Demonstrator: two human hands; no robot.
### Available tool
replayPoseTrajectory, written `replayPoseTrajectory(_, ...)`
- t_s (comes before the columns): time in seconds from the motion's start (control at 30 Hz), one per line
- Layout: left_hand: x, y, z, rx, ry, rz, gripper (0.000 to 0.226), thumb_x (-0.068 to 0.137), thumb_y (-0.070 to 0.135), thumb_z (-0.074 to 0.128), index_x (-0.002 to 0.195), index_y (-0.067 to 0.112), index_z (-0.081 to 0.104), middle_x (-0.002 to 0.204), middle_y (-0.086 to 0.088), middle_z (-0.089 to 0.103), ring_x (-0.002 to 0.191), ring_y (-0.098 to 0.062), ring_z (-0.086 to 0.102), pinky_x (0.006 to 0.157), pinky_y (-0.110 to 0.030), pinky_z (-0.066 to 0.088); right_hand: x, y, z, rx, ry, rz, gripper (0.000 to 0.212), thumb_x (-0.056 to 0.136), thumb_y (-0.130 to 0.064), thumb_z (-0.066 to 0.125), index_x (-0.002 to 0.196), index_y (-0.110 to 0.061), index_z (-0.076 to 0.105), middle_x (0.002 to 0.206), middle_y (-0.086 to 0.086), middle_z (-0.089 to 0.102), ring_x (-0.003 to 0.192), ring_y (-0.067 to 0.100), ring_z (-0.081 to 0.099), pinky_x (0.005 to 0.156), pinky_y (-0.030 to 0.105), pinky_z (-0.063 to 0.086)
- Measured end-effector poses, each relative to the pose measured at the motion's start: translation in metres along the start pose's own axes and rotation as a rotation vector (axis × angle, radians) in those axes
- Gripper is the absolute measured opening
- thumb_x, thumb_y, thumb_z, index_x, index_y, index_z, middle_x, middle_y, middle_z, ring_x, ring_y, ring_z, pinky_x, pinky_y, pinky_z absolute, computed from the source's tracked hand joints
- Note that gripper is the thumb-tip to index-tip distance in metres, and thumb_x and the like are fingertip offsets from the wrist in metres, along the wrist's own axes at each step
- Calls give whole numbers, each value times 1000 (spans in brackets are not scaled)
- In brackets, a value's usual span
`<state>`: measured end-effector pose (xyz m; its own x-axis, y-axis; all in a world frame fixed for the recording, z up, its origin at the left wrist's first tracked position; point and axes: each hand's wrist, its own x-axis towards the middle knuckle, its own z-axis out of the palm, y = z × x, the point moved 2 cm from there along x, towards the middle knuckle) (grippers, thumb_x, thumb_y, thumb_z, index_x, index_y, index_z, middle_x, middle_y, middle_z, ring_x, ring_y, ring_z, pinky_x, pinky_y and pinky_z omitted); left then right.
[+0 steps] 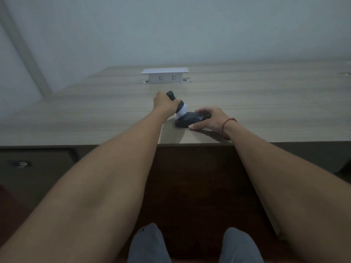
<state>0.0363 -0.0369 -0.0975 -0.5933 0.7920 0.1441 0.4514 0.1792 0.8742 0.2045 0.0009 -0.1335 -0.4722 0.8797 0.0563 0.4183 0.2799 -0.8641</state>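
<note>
The dark computer mouse [190, 119] lay on the wood-grain surface [266, 103], close to its near edge and a little right of the middle. A brush [175, 103] with a black handle and white bristles leaned over it from about 10 o'clock, its bristles touching the mouse's left end and its handle slanting up and away towards 11 o'clock. The person's left hand [164, 104] gripped that handle, closed tightly round it with the handle's tip poking out above the fist. The right hand [210, 118] held the mouse from the 3 o'clock side, its fingers [201, 111] curved over the far edge and the thumb pressed along the near edge. A red cord [226, 128] circled that wrist. Farther back, at roughly 11 o'clock from the mouse, a white socket box [165, 75] stood up from the surface, well apart from both hands. Below the near edge, off at 8 o'clock, a dark drawer front [38, 162] showed a small metal lock. Two knees [148, 243] in grey cloth sat at 6 o'clock.
</note>
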Motion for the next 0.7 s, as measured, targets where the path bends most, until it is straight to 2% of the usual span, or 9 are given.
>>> replayPoseTrajectory(0.07, -5, -8, 2, 118, 27, 33, 31, 89, 16, 65, 115, -2, 60, 120, -17, 61, 108, -31, 61, 80, -28, 45, -3, 1, 0, 1, 24, -8, 72, 62, -20, 88, 127, -12, 58, 115, 0, 60, 105, 13, 53, 82, 19, 40)
replayPoseTrajectory(0.13, -7, -9, 2, 146, 63, 68, 28, 91, 14, 63, 113, -3, 61, 122, -19, 60, 108, -32, 61, 81, -30, 45, -2, 2, 2, -19, 86, -7, 75, 61, -26, 89, 127, -13, 56, 114, -1, 58, 103, 13, 52, 82, 22, 41)
replayPoseTrajectory(0.23, -6, -2, -2, -15, 83, 106, 35, 86, 21, 69, 114, -1, 63, 116, -17, 64, 105, -29, 63, 91, -34, 52, -1, 2, 13, -131, 234, 19, 78, 58, -46, 86, 125, -19, 57, 114, -2, 56, 106, 19, 53, 91, 33, 47)
replayPoseTrajectory(0.33, -6, -3, 4, -187, 41, 88, 44, 76, 29, 75, 109, 2, 65, 108, -15, 68, 100, -28, 67, 89, -43, 58, -3, -1, 21, -177, 313, -4, 72, 54, -67, 71, 109, -20, 67, 109, 7, 65, 104, 27, 58, 90, 43, 51)
replayPoseTrajectory(0.4, -11, -8, 9, -141, 43, 63, 42, 80, 28, 74, 111, 2, 64, 111, -16, 68, 100, -29, 67, 90, -39, 57, -7, -5, 19, -171, 307, -29, 54, 70, -58, 65, 103, -15, 71, 99, 7, 68, 97, 26, 61, 83, 36, 50)
replayPoseTrajectory(0.47, -13, -11, 10, -34, 95, 66, 36, 87, 23, 68, 114, 0, 63, 117, -16, 66, 106, -29, 65, 88, -30, 52, -8, -3, 16, -148, 285, -45, 36, 85, -36, 62, 111, -12, 69, 100, 5, 66, 90, 18, 57, 76, 24, 43)
replayPoseTrajectory(0.53, -11, -13, 6, 6, 134, 62, 34, 90, 19, 66, 116, -1, 61, 120, -16, 63, 109, -29, 63, 83, -27, 46, -9, -1, 14, -137, 275, -49, 37, 88, -27, 62, 120, -9, 64, 103, 7, 63, 87, 13, 52, 69, 16, 41)
replayPoseTrajectory(0.6, -6, -13, 2, -95, 105, 67, 34, 87, 20, 69, 113, -1, 63, 116, -16, 64, 108, -30, 64, 87, -27, 51, -9, 0, 16, -116, 301, -56, 41, 85, -31, 67, 119, -9, 65, 98, 5, 64, 84, 12, 53, 67, 14, 43)
replayPoseTrajectory(0.7, -8, -14, 5, -267, -10, 47, 36, 83, 19, 73, 111, -2, 63, 112, -17, 66, 105, -29, 66, 87, -40, 59, -8, -1, 19, -138, 333, -44, 50, 76, -49, 71, 110, -13, 68, 88, -2, 65, 80, 14, 60, 71, 26, 49)
